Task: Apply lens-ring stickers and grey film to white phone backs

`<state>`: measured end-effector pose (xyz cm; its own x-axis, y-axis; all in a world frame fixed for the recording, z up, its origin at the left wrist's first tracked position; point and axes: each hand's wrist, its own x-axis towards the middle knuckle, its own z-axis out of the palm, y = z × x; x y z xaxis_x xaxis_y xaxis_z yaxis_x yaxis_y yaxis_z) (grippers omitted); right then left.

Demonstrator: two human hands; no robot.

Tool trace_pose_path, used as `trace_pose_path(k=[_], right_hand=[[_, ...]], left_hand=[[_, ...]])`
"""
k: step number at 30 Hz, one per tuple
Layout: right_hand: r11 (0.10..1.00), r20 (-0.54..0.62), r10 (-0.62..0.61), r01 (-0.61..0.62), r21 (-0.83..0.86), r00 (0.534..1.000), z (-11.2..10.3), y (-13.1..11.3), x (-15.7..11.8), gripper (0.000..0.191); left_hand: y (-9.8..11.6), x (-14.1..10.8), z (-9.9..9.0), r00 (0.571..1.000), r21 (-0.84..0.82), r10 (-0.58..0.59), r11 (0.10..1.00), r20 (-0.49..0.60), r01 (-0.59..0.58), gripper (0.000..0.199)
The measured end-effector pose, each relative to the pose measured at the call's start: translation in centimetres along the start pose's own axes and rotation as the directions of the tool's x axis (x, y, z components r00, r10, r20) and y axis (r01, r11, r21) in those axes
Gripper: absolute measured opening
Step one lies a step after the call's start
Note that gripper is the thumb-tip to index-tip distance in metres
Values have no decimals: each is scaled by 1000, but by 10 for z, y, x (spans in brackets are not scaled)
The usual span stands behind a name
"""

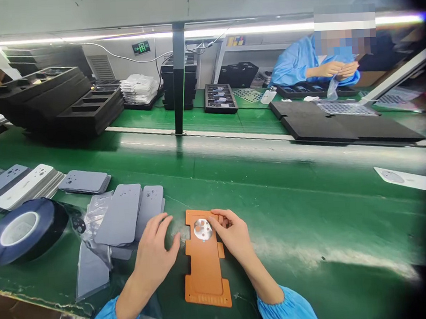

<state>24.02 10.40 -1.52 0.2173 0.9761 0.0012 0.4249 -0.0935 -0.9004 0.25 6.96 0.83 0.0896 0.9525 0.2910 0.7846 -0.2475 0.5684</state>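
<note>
An orange phone-shaped jig [205,268] with notched sides lies flat on the green bench. Near its top sits a round silver plate [204,233] with several holes. My right hand [233,234] is at the jig's upper right, fingers curled in and the thumb tip by the plate's edge. Whatever may be between its fingertips is hidden. To the left of the jig, my left hand [155,249] is open with thumb and fingers apart, holding nothing. Beyond it lie grey phone-back-shaped sheets [120,213] with camera holes.
A large roll of dark film [53,227] lies at the left, near stacked white sheets [30,186]. Black trays [90,108] stand at the back left. Behind a post [179,81], a co-worker in a blue sleeve [290,64] handles something small. Black boards [317,122] lie back right.
</note>
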Motion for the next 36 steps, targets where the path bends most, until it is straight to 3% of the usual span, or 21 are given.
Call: trace_pose_path(k=[4, 8, 15, 24, 29, 36], right_hand=[[999, -35, 17, -18, -35, 999, 6, 1, 0, 36], [999, -18, 25, -26, -44, 1000, 7, 5, 2, 33], [998, -3, 53, -53, -42, 999, 4, 4, 3, 32], [994, -4, 98, -98, -56, 995, 3, -4, 5, 31], [992, 18, 116, -115, -52, 993, 1, -13, 10, 23], [995, 70, 101, -101, -6, 992, -5, -9, 16, 26]], left_hand=[[-25, -16, -2, 996, 294, 91, 951, 25, -95, 61], [-39, -24, -2, 990, 370, 116, 919, 84, -139, 60], [-35, -21, -10, 981, 357, 182, 914, 67, -194, 43], [-37, -22, -9, 992, 338, 110, 933, 61, -124, 51], [-40, -23, -12, 984, 314, 173, 932, 50, -180, 49], [-32, -19, -19, 955, 242, 276, 939, -113, -243, 54]])
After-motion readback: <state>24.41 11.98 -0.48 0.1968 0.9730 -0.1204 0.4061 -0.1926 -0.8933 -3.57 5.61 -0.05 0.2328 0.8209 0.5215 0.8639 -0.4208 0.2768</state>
